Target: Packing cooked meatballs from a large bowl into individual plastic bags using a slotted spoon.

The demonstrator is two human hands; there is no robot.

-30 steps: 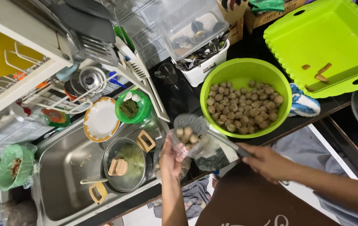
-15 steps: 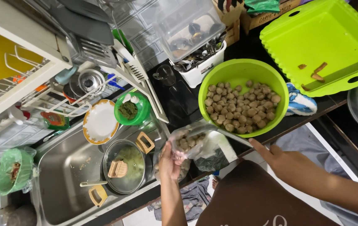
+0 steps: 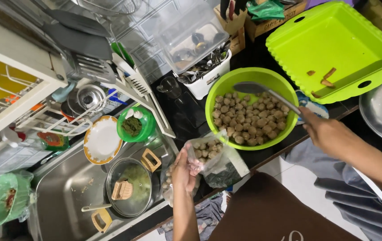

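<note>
Over the counter edge, the left hand [image 3: 183, 172] pinches a clear plastic bag [image 3: 209, 154] of meatballs open, just beside the green bowl [image 3: 220, 91]. The right hand [image 3: 329, 134] is closed round a ladle [image 3: 262, 91] hovering above the meatballs [image 3: 247, 118]. I'd hold the bag mouth wide and close to the rim so none roll off.

A stainless steel sink [image 3: 66, 196] holds a glass-lidded pan [image 3: 128, 187] with wooden handles. A white plate with an orange rim [image 3: 101, 139] leans at the sink's back edge, just beside a small green bowl [image 3: 136, 124]. A white cutlery caddy [image 3: 209, 73] stands on the dark desk [image 3: 186, 114], with a clear plastic container [image 3: 186, 31] above it. A large lime-green tray [image 3: 334, 44] lies at the upper right, holding a few brown scraps. A green strainer [image 3: 6, 203] hangs at the far left.
</note>
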